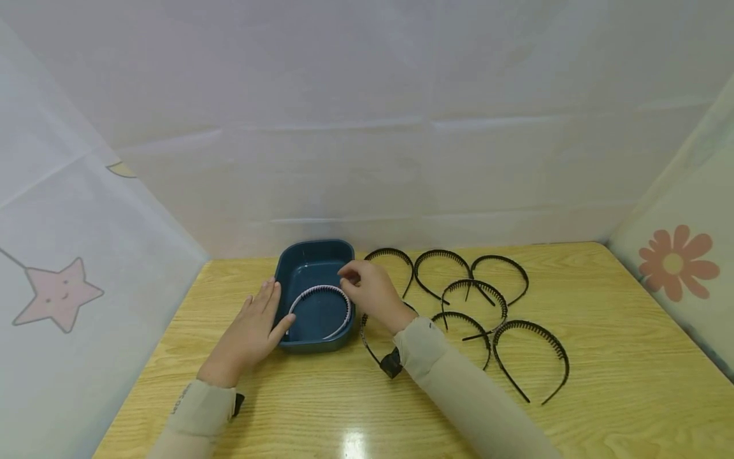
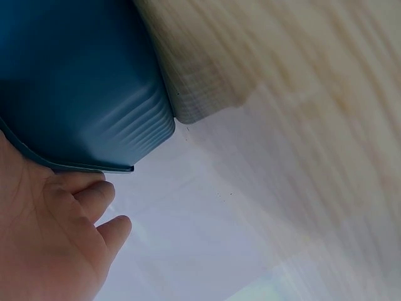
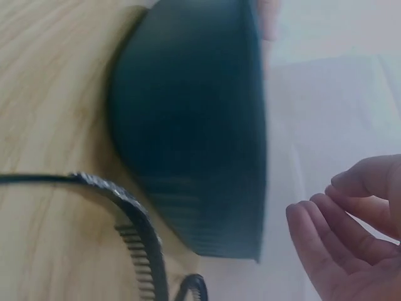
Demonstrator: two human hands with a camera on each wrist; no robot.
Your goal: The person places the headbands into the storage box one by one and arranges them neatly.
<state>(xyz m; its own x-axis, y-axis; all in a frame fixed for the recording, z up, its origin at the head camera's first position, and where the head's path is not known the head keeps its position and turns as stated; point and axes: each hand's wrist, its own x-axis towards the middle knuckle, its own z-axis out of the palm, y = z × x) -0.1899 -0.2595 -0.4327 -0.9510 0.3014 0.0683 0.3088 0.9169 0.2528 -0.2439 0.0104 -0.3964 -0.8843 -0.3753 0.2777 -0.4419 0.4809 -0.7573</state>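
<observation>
A blue plastic bin (image 1: 312,346) stands at the back left of the table, and a pale lilac headband (image 1: 320,288) with dark teeth lies inside it. My left hand (image 1: 249,331) rests along the bin's left rim, fingers extended and the thumb reaching over the edge. In the left wrist view that palm lies against the rim. Over the right rim is my right hand (image 1: 373,290), close to the lilac headband. Its fingers (image 3: 319,226) are loosely bent, with nothing between them in the right wrist view.
Several black toothed headbands (image 1: 530,324) are spread to the right of the bin, some overlapping. One is partly hidden under my right wrist. Pale sheets (image 1: 401,159) rise behind and beside the wooden table (image 1: 309,408).
</observation>
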